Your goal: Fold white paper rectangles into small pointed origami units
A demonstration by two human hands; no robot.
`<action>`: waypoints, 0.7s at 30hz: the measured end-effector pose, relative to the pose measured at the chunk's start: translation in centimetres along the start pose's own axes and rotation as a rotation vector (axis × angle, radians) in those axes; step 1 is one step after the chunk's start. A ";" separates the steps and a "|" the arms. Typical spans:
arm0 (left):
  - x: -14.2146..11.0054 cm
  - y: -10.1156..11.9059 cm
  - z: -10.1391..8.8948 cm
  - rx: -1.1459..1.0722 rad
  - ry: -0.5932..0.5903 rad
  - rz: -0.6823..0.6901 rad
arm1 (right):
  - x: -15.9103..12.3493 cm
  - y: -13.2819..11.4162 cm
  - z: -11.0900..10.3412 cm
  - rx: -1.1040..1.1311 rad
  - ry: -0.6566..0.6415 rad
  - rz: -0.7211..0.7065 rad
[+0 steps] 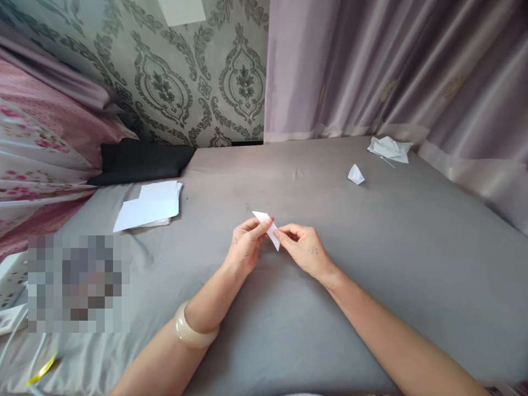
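Observation:
A small folded piece of white paper (274,237) is held up between my two hands, above the middle of the grey sheet. My left hand (246,245) pinches its upper part, with the thumb lying on top. The lower right edge is pinched by the thumb and fingers of my right hand (304,246). One pointed corner sticks out past the left fingers and another points down between the hands. The paper's underside is hidden by my fingers. A pale bangle (193,330) circles my left wrist.
White paper sheets (152,204) lie at the left, before a black cloth (142,162). A folded paper piece (356,174) and crumpled white paper (390,148) with a thin greenish stick (388,162) lie at the far right. White power strips (12,319) and cables edge the lower left, near a yellow strip (42,369).

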State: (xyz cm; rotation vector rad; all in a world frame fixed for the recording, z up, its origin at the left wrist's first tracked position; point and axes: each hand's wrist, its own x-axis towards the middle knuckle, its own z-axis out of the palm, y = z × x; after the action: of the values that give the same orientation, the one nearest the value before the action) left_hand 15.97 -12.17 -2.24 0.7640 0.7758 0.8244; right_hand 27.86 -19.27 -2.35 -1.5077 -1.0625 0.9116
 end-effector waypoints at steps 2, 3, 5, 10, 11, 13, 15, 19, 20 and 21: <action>0.0 0.0 -0.1 -0.008 0.009 -0.002 | 0.0 -0.3 -0.1 0.078 -0.035 0.045; 0.1 0.0 -0.2 -0.006 0.012 -0.006 | 0.0 -0.4 -0.1 0.126 -0.052 0.090; 0.2 -0.1 -0.4 0.008 0.019 -0.011 | 0.0 -0.4 0.0 0.221 -0.074 0.183; 0.4 -0.2 -0.7 0.039 0.049 -0.056 | 0.1 -0.4 0.2 0.283 -0.056 0.230; 0.3 -0.2 -0.6 0.043 0.043 -0.063 | 0.2 -0.4 0.1 0.292 -0.066 0.240; 0.2 0.1 -0.5 0.037 -0.007 -0.069 | 0.3 -0.3 -0.1 0.350 -0.098 0.296; 0.1 0.5 -0.4 0.014 -0.090 -0.078 | 0.4 -0.1 -0.4 0.447 -0.129 0.380; 0.1 0.8 -0.3 0.003 -0.158 -0.087 | 0.8 0.2 -0.9 0.629 -0.186 0.501; 0.1 0.8 -0.4 0.012 -0.150 -0.083 | 0.8 0.2 -1.0 0.650 -0.196 0.513; 0.2 0.7 -0.4 0.024 -0.139 -0.081 | 0.9 0.1 -1.1 0.656 -0.200 0.519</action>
State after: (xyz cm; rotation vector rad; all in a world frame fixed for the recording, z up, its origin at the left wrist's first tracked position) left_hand 15.45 -11.59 -1.88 0.7971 0.6886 0.6826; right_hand 29.18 -18.81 -2.30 -1.1484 -0.4145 1.6148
